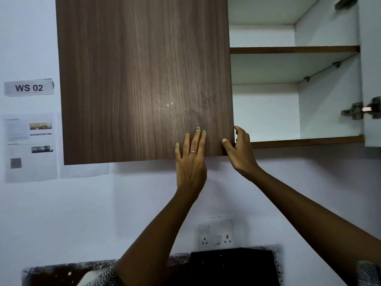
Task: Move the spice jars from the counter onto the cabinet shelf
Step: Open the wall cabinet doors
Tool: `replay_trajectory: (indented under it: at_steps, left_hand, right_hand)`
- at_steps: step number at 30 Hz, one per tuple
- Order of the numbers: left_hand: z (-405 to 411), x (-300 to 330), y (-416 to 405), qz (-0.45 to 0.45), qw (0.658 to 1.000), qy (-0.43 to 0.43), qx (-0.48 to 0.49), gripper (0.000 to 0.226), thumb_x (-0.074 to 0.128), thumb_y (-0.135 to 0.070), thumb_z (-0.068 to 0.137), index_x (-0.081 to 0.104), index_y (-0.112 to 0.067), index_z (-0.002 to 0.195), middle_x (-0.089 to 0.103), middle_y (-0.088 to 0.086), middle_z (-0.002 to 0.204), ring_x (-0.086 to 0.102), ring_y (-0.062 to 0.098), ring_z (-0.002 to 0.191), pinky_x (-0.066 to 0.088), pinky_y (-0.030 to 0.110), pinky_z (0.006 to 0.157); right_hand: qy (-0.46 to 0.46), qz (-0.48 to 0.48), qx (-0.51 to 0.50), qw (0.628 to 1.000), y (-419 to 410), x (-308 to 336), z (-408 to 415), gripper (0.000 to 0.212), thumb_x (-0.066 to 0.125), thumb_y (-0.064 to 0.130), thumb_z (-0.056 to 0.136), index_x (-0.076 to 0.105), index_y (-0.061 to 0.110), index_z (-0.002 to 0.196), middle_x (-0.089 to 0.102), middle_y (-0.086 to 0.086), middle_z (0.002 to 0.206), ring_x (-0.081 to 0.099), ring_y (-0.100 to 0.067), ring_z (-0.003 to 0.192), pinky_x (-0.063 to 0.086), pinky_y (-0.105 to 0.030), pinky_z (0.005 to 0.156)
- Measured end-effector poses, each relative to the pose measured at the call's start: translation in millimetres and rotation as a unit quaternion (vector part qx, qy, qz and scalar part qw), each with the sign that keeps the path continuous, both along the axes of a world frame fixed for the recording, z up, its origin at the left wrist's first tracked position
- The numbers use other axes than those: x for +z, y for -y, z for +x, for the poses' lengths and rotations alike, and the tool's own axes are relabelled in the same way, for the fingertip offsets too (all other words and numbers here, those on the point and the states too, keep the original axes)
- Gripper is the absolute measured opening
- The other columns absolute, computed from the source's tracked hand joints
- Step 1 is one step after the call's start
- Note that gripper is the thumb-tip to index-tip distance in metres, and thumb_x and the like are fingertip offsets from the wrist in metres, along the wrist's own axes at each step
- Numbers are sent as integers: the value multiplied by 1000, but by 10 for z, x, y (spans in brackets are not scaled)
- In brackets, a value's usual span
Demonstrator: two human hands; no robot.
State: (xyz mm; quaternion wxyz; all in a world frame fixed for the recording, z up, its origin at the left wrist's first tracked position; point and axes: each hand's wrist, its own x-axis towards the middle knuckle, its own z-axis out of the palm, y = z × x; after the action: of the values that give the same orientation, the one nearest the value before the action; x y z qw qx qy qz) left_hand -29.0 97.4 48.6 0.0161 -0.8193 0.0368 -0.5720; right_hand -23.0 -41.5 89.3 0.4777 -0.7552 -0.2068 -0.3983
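Observation:
A wall cabinet hangs above me. Its left door (144, 79), brown wood grain, is shut. The right half stands open and shows a white interior with a bottom shelf (305, 141) and an upper shelf (292, 50); no jars stand on them. My left hand (190, 157) lies flat with straight fingers against the lower right part of the shut door. My right hand (239, 149) curls round that door's right edge near its bottom corner, thumb on the front. No spice jars are in view.
The open right door (373, 79) with its hinge (358, 110) sits at the far right. Papers and a "WS 02" label (28, 87) hang on the left wall. A wall socket (215, 237) and a dark counter (231, 265) lie below.

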Motion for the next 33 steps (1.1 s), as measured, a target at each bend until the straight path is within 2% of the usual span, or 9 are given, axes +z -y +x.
replay_trajectory:
  at_steps: [3, 5, 11, 17, 19, 24, 28, 30, 33]
  left_hand:
    - [93, 57, -71, 40, 998, 37, 17, 83, 53, -7, 84, 5, -18, 151, 7, 3, 159, 7, 28, 147, 7, 57, 114]
    - [145, 77, -66, 54, 996, 72, 11, 79, 50, -5, 83, 12, -17, 150, 15, 4, 158, 15, 29, 145, 13, 60, 111]
    - [202, 113, -92, 83, 988, 114, 68, 88, 69, -19, 78, 17, -17, 150, 21, 2, 157, 23, 25, 143, 25, 47, 112]
    - [32, 84, -60, 96, 983, 151, 52, 81, 60, -12, 83, 15, -15, 150, 21, 3, 156, 22, 25, 143, 25, 46, 113]
    - [-69, 84, -54, 103, 980, 163, 43, 73, 50, -8, 85, 17, -15, 149, 23, 3, 156, 25, 25, 142, 26, 45, 113]
    - [-442, 89, -37, 108, 980, 169, 14, 58, 28, -6, 90, 21, -13, 147, 30, 6, 153, 30, 26, 140, 31, 45, 111]
    - [-790, 70, 2, 83, 982, 166, -18, 61, 43, -6, 90, 20, -9, 146, 31, 10, 152, 30, 29, 140, 34, 47, 110]
    - [-966, 65, 23, 65, 985, 155, -33, 67, 53, -5, 88, 20, -9, 146, 31, 11, 152, 28, 31, 140, 35, 49, 109]
    - [-1173, 65, 43, 35, 988, 141, -55, 70, 54, -3, 86, 19, -10, 147, 29, 10, 153, 26, 31, 142, 35, 50, 109]
  right_hand:
    - [-32, 28, -10, 999, -85, 82, 88, 53, 46, 30, 96, 29, 11, 143, 38, -9, 145, 39, -27, 131, 25, -51, 111]
    - [-27, 41, 19, 999, -104, 125, 103, 52, 45, 29, 97, 30, 11, 143, 41, -8, 143, 42, -26, 130, 30, -51, 110]
    - [-6, 108, 68, 992, -117, 173, 26, 40, 49, 13, 96, 44, 5, 135, 55, -10, 130, 53, -22, 116, 45, -32, 97]
    - [28, 145, 59, 987, -66, 143, -219, 40, 55, 11, 92, 49, 6, 132, 60, -7, 121, 55, -12, 100, 45, -24, 86]
    - [39, 157, 50, 985, -57, 121, -336, 41, 57, 13, 91, 49, 9, 131, 61, -6, 119, 55, -12, 99, 46, -24, 85]
    - [95, 134, 17, 986, -10, 66, -713, 41, 58, 14, 91, 51, 11, 131, 60, -2, 121, 57, -18, 106, 49, -36, 95]
    - [121, 108, 0, 987, 33, 16, -1041, 47, 56, 18, 92, 46, 11, 137, 58, -7, 127, 57, -21, 108, 50, -39, 94]
    - [138, 112, -3, 984, 28, -10, -1230, 46, 57, 17, 92, 47, 10, 137, 59, -8, 124, 58, -22, 105, 50, -40, 92]
    - [165, 125, -10, 978, -5, -25, -1482, 46, 57, 14, 91, 49, 10, 136, 61, -9, 117, 58, -21, 100, 50, -39, 89]
